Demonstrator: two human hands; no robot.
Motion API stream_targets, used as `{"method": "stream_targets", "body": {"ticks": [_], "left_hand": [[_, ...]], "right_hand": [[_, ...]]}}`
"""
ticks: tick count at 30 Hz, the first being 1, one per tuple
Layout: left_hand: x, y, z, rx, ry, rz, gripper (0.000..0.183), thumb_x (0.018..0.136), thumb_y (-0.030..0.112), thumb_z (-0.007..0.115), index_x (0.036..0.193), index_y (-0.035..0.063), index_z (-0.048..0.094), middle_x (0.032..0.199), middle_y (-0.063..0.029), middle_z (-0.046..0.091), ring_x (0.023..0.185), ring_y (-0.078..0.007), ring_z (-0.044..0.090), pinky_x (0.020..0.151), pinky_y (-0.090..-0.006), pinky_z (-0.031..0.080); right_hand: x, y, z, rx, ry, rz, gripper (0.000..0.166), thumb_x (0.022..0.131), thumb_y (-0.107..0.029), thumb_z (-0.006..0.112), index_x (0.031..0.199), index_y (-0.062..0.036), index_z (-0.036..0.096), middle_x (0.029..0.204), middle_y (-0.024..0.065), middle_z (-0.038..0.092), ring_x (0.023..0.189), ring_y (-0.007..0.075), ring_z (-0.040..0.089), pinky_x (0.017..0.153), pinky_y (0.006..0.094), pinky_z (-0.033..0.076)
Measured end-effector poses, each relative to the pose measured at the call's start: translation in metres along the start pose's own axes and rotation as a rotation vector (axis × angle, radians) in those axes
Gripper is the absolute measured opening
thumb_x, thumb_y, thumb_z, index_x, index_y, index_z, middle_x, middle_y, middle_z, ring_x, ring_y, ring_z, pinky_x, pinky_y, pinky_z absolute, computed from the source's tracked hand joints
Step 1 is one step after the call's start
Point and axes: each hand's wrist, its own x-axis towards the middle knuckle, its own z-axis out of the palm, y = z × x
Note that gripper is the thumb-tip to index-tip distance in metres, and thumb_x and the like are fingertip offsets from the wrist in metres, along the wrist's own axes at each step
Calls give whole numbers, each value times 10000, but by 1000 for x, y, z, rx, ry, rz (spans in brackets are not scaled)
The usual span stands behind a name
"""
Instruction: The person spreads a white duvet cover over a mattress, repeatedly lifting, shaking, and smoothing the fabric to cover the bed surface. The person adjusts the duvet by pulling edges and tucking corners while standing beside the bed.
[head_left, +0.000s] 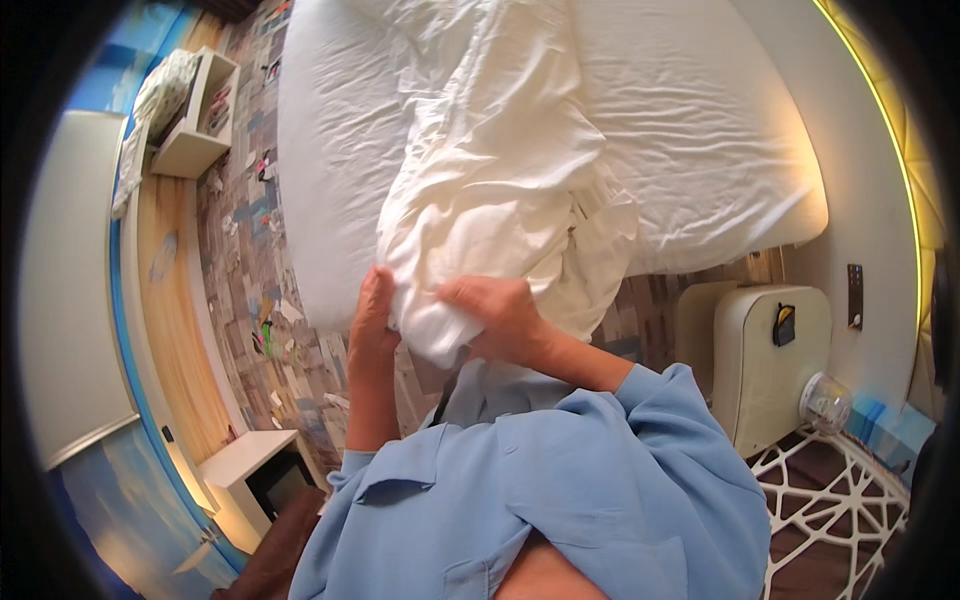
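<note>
A crumpled white bed cover (495, 195) runs down the middle of the bed, and its near end hangs over the edge toward me. My right hand (501, 311) grips a bunched fold of it, the thumb pointing left across the cloth. At the left edge of the same bunch is my left hand (373, 304), its thumb up along the cloth and its other fingers largely hidden. Beneath the cover lies a mattress with a wrinkled white fitted sheet (682, 142). The cover's far end runs out of view at the top.
Paper scraps and small litter (281, 322) lie on the patchwork plank floor (240, 262) at left. A cream bedside cabinet (772, 367) stands at right, near a clear-domed container (825, 403) and white lattice (832, 510). A white shelf unit (191, 150) and a low cabinet (251, 457) line the left.
</note>
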Motion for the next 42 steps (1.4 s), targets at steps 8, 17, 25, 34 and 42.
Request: {"method": "stream_targets", "body": {"ticks": [8,17,25,34,42], "left_hand": [[17,1,15,-38,-181,54,502,746,117,730,1167,-26,495,1043,-100,621,896,-166,618,779,-303,519],[-25,9,25,46,-221,47,356,791,52,647,1124,-21,543,990,-100,643,854,-153,628,763,-297,519],[-54,13,45,-66,-263,135,307,856,85,584,1140,-25,541,1012,-84,639,869,-122,610,774,-273,501],[-56,17,29,-154,-167,146,322,863,86,593,1172,34,517,1035,-54,616,913,-121,597,781,-257,489],[-52,-24,-18,54,-126,256,673,780,27,664,1345,78,302,1237,-68,462,1125,-179,479,883,-307,455]], "right_hand": [[11,33,-22,552,334,412,211,830,-14,540,1032,-11,601,912,11,633,837,72,555,734,229,453],[28,-28,-62,99,324,121,252,785,39,495,1023,-6,561,793,37,607,759,77,557,683,205,441],[29,-55,-38,-89,141,36,386,694,57,572,1061,-58,538,881,124,626,763,230,629,652,295,483],[38,-63,-11,131,28,280,225,759,-89,587,969,-13,560,865,165,578,728,371,579,600,433,457],[40,-74,47,97,-29,20,329,802,-171,625,1066,6,540,987,195,513,914,360,530,780,394,449]]}}
